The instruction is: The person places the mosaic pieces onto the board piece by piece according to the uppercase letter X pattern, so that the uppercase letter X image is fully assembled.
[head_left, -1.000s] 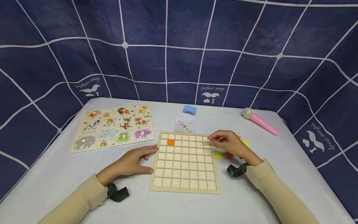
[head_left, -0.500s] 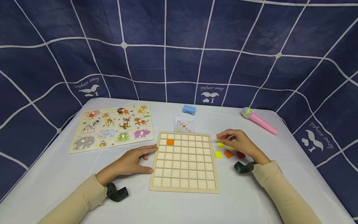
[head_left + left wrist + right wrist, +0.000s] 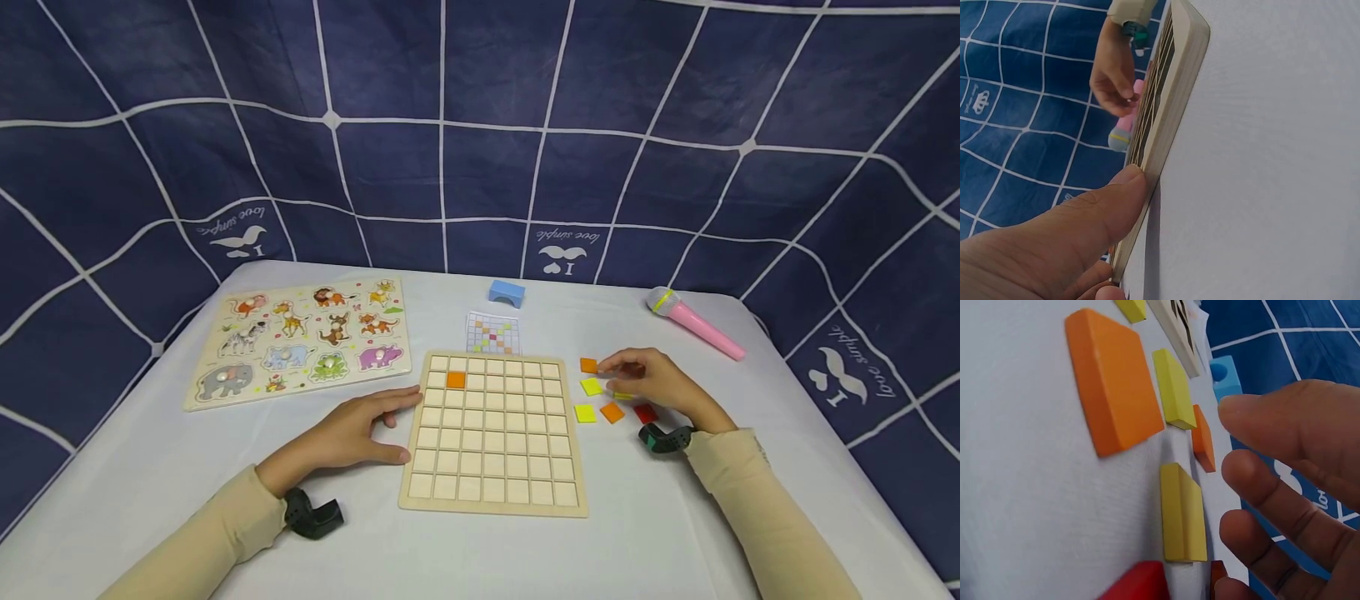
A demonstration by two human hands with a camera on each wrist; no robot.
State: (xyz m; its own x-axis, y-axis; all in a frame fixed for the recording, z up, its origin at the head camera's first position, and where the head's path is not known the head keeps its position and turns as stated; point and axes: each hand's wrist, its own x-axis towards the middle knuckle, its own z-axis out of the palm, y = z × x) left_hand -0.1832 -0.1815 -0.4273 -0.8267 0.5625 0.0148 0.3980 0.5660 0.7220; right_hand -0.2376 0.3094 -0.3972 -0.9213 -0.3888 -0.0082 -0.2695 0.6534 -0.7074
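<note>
A wooden grid board (image 3: pixel 495 510) lies in mid-table in the head view. One orange square tile (image 3: pixel 456 380) sits in its second row, near the left side. My left hand (image 3: pixel 352 429) rests against the board's left edge; the left wrist view shows the thumb (image 3: pixel 1113 203) touching that edge. To the board's right, my right hand (image 3: pixel 656 379) hovers by loose tiles, fingers slightly bent and holding nothing. Around it lie an orange tile (image 3: pixel 588 365), yellow tiles (image 3: pixel 585 413) and a dark red tile (image 3: pixel 645 413). Another yellow tile (image 3: pixel 1182 515) is partly hidden under the hand in the head view.
Behind the board lie a small coloured pattern card (image 3: pixel 492 333) and a blue arch block (image 3: pixel 507 293). An animal peg puzzle (image 3: pixel 300 342) is at left, a pink toy microphone (image 3: pixel 697 323) at back right. A dark blue checked cloth (image 3: pixel 480 167) hangs behind the table.
My right hand has moved right, from the board's right edge to over the loose tiles, and then slightly further right, uncovering the orange tile. My left hand stays in place.
</note>
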